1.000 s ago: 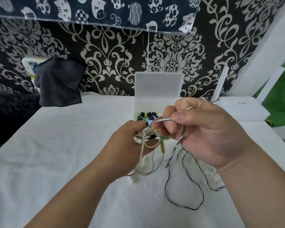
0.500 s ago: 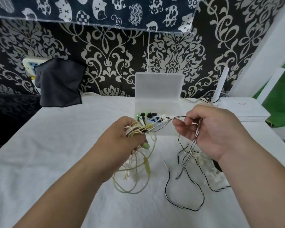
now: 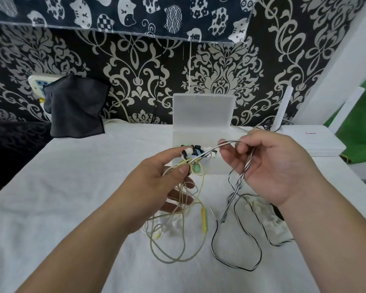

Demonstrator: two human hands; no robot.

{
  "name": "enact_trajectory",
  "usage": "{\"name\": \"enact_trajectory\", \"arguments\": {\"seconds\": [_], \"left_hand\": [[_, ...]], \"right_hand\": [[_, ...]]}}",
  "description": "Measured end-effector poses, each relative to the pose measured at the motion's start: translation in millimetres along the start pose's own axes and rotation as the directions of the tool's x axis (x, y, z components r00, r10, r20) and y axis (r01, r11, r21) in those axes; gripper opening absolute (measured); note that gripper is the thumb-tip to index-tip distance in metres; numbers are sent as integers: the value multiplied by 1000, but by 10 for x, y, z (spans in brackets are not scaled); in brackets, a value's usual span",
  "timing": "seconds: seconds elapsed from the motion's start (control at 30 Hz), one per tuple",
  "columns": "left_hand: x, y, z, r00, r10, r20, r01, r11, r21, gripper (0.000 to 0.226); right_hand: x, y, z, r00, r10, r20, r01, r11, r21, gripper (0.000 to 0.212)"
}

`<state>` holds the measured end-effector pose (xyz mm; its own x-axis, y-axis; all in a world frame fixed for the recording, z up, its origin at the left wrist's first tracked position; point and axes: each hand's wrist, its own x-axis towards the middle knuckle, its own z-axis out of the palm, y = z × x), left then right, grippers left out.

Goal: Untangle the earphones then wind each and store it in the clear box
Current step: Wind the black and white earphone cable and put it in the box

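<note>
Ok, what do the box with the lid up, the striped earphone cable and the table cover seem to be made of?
Box: frosted, semi-clear plastic by its look; milky lid with crisp moulded edges. Striped cable: probably a smooth rubbery plastic sheath; it hangs in soft loops. Table cover: white woven cloth, matte, with soft creases.

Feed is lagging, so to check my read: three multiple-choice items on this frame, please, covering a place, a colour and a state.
1. The box stands: A. on the table beyond the left hand; B. at the table's near edge; C. on the floor.
2. The cable in the right hand is: A. red; B. black and white; C. blue.
3. The lid is: A. shut; B. open, upright; C. off, lying flat.
Key: A, it shows behind the hand; B, stripes, unlike the yellow cable the left hand pinches; B, it stands up behind the box.
</note>
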<state>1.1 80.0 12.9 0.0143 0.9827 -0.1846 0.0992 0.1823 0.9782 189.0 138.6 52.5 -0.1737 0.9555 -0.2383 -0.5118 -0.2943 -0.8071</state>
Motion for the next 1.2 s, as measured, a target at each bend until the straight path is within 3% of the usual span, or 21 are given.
{"name": "enact_trajectory", "arguments": {"seconds": [0.1, 0.33, 0.53, 0.67, 0.73, 0.83, 0.9, 1.0, 1.1, 1.2], "left_hand": [[12, -17, -1, 1000, 22, -15, -21, 997, 68, 35], [31, -27, 14, 991, -69, -111, 67, 998, -20, 29], [61, -2, 12, 949, -186, -255, 128, 965, -228, 20], [53, 8, 4, 936, -205, -287, 106, 939, -326, 19], [48, 14, 9, 938, -175, -299, 76, 946, -315, 20], [36, 39, 39, 949, -126, -288, 41, 958, -283, 16], [32, 52, 46, 946, -126, -300, 38, 959, -282, 12], [34, 67, 19, 931, -110, -348, 22, 969, -246, 12], [39, 70, -25, 926, -89, -367, 15, 980, -201, 27], [45, 55, -52, 926, -115, -359, 41, 977, -208, 33]], "right_hand": [[-1, -7, -3, 1000, -3, 17, 2, 999, 41, 28], [8, 13, -12, 996, 26, 89, -30, 998, 52, 34], [-28, 62, 36, 981, -2, 192, 18, 996, -83, 43], [10, 112, -2, 984, -25, 174, 64, 972, -225, 44], [50, 164, -60, 985, -66, 161, 126, 908, -399, 42], [60, 229, -126, 961, -61, 269, 231, 709, -667, 37], [20, 243, -113, 945, -33, 326, 290, 550, -784, 39], [-41, 243, -48, 938, -77, 339, 344, 340, -875, 22], [-25, 226, -73, 942, -108, 317, 335, 278, -900, 15], [-10, 214, -116, 958, -98, 268, 286, 303, -909, 13]]}}
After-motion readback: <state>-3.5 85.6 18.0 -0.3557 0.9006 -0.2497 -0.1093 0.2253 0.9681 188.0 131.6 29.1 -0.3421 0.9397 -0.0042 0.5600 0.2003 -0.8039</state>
